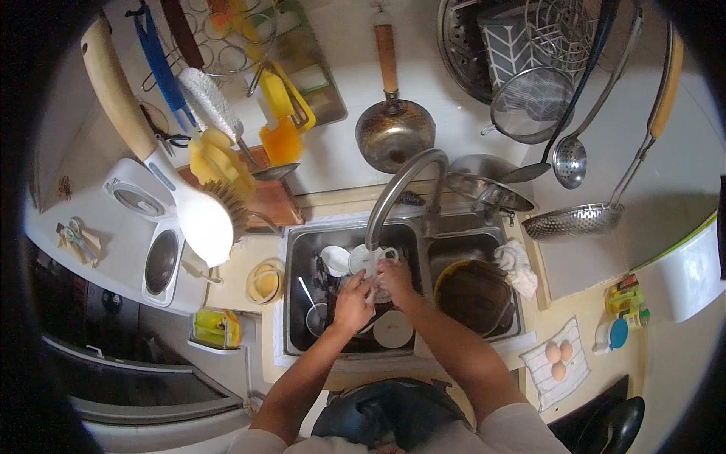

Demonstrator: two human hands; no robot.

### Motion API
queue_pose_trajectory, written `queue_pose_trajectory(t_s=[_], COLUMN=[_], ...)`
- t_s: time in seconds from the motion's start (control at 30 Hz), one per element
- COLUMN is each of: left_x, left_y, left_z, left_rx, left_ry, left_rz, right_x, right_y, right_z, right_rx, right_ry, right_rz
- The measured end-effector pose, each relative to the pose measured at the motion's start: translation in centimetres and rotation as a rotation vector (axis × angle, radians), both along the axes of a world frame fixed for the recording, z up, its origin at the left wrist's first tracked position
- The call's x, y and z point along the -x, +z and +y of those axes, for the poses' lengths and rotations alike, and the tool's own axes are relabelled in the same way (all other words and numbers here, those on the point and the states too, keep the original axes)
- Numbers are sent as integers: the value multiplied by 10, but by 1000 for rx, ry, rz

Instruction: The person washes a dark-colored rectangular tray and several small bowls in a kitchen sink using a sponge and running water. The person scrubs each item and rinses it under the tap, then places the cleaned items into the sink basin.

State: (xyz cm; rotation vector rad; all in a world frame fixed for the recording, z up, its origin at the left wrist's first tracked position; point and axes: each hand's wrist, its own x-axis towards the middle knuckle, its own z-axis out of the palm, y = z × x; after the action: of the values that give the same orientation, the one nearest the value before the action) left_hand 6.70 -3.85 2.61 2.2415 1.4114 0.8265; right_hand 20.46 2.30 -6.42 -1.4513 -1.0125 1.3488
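Both of my hands meet over the left basin of a stainless steel sink (290, 335), under the curved metal faucet (397, 184), from which water seems to run. My left hand (355, 303) and my right hand (395, 282) close around a small, light-coloured thing that they mostly hide; what it is, I cannot tell. Just beyond them sits a white cup (358, 259), with a white bowl (334, 260) to its left. A glass with a spoon (317, 319) stands at the basin's left, and a round pale lid or dish (393, 329) lies near the front edge.
The right basin holds a large dark round pan (473, 298), with a white cloth (517, 268) on the rim beside it. Several brown eggs (558, 369) rest on a striped cloth at right. Brushes and ladles hang above, near a small copper-toned pan (395, 136).
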Motion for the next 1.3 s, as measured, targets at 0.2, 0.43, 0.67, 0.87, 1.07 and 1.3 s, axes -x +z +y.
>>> queue_pose_trajectory(t_s=[0.2,0.43,0.67,0.87,1.07,1.3], left_x=[4,-31,3,-21,-33,-8], left_y=[-66,-65,-71,-55,-71,-34], left_z=[11,45,32,44,30,16], left_rx=[640,1091,1036,1131,156,137], left_ry=[147,437,47,319,328,144], left_rz=[-562,-1323,-1413,-1597,-379,-15], right_x=[-79,-44,25,36,16,15], right_y=[31,62,22,61,90,59], right_z=[0,-19,-26,-41,-33,-20], right_rx=[-47,-57,-225,-267,203,367], right_ry=[187,-65,58,92,-14,-26], right_rz=[-738,-12,-188,-406,848,658])
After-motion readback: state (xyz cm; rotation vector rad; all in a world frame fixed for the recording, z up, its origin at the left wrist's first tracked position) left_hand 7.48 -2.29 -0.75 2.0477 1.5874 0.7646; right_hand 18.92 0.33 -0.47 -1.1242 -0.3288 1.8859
